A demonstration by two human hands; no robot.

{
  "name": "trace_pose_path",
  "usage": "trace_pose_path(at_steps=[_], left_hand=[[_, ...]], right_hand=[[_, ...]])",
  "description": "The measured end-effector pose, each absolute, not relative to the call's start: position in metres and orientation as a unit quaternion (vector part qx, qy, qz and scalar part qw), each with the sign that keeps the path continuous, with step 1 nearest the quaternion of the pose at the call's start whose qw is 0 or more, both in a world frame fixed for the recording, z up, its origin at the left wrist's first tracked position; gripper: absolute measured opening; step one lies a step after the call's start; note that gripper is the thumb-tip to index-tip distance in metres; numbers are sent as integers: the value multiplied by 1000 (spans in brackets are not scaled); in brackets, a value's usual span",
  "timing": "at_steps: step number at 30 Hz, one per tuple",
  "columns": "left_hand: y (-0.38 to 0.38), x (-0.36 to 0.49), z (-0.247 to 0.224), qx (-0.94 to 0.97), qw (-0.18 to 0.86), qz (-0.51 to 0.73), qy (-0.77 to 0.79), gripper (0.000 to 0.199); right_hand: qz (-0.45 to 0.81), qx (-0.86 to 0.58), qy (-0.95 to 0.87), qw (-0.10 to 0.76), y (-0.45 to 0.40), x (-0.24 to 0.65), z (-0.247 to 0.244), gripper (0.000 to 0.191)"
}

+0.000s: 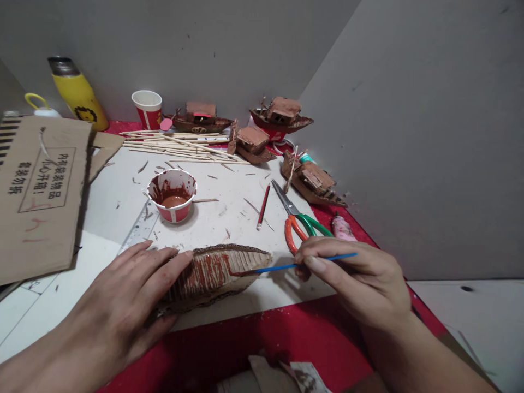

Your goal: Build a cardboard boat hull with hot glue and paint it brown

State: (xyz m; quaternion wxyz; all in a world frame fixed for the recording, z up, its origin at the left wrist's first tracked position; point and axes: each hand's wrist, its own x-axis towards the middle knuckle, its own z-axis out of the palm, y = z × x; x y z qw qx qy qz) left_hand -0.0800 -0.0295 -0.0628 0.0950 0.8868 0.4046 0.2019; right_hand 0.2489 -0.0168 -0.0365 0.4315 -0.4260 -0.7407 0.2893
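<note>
A boat-shaped piece of corrugated cardboard (208, 273) lies on the white board, its left and middle ridges coated in reddish-brown paint and its right end bare. My left hand (126, 289) rests over its left end, fingers wrapped on its edges. My right hand (356, 278) pinches a thin blue paintbrush (272, 268), whose tip touches the cardboard at the border of the painted part. Behind it stands a paper cup (174, 210) with brown paint inside. Scissors (295, 210) with orange and green handles lie just beyond my right hand.
Several brown model boats (251, 142) stand at the back and right. Wooden sticks (184, 146), a white-red cup (147, 109) and a yellow bottle (79, 93) are behind. A cardboard box piece (45, 196) is at left, a red pen (264, 207) mid-board, a grey wall (426, 136) at right.
</note>
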Motion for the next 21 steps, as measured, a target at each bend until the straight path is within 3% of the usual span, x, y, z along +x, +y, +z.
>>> trace_pose_path(at_steps=[6, 12, 17, 21], left_hand=[[-31, -78, -59, 896, 96, 178, 395, 62], [-30, -76, -57, 899, 90, 178, 389, 58], [-30, -78, -59, 900, 94, 173, 388, 61], [-29, -78, -60, 901, 95, 172, 386, 59]], right_hand=[[326, -451, -683, 473, -17, 247, -41, 10], [334, -463, -697, 434, -16, 242, -39, 13], [301, -471, -664, 496, -19, 245, -41, 11], [313, -464, -695, 451, -20, 245, -38, 11]])
